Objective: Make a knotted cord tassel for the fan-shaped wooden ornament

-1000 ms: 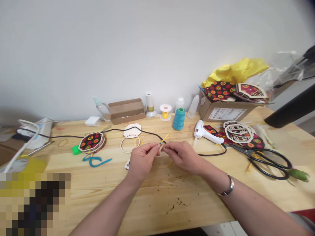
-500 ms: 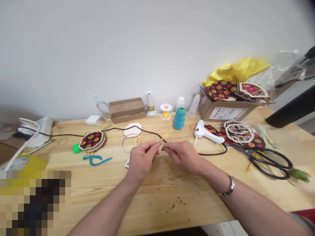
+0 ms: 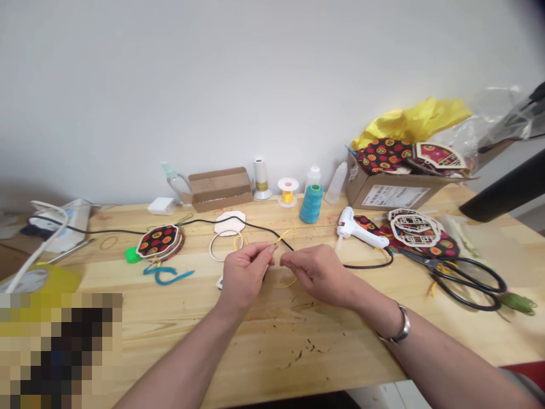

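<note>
Head view: right hand draws a little apart from the left

Just now a wider gap shows between the fingertips at the centre of the frame. The left hand (image 3: 247, 268) is pinched on a yellow thread (image 3: 284, 234), whose ends stick up past the fingertips towards the black cord (image 3: 255, 226) behind. Over to the right of that gap, the right hand (image 3: 318, 274) hovers above the table (image 3: 255, 358) with its fingers bunched; the view is too small to tell whether it pinches a strand. For the work in hand, the change seems to leave the thread in the left hand's care. The blue spool (image 3: 311, 205) stands above centre, and the scissors (image 3: 462, 278) lie at the lower right, well apart from both hands.
</note>
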Demonstrator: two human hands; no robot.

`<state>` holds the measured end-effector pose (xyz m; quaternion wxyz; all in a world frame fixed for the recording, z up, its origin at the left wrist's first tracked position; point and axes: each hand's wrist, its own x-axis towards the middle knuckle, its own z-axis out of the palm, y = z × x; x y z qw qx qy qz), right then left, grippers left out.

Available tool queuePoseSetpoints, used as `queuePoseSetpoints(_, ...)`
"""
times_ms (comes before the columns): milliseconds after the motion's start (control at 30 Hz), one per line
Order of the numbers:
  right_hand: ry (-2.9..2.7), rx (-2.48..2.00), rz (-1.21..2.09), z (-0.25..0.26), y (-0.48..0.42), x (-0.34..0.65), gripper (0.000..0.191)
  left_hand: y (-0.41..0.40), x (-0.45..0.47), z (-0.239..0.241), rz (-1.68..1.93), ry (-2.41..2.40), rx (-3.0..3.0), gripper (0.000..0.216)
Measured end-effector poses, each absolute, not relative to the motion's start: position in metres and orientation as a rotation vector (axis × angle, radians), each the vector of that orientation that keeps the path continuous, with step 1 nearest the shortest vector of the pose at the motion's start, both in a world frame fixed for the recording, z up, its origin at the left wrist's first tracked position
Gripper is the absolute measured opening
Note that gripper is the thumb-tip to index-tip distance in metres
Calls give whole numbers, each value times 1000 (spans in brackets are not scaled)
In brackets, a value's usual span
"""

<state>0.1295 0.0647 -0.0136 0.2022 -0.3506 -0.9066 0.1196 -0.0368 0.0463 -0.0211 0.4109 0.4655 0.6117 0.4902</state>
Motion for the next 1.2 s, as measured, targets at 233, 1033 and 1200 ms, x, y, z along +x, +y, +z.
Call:
queuePoseSetpoints(233, -2470, -769, -302, -20, 65, 131, 21, 48, -37, -15, 1148, 1567, 1380, 17)
queuePoseSetpoints(1033, -2071, -1055, 1120, -15, 90, 142, 25, 45, -38, -11, 1140, 1389, 1261, 22)
queuePoseSetpoints(1200, -2123, -1047, 1080, -6, 81, 139, 25, 45, -37, -11, 1169, 1460, 1247, 21)
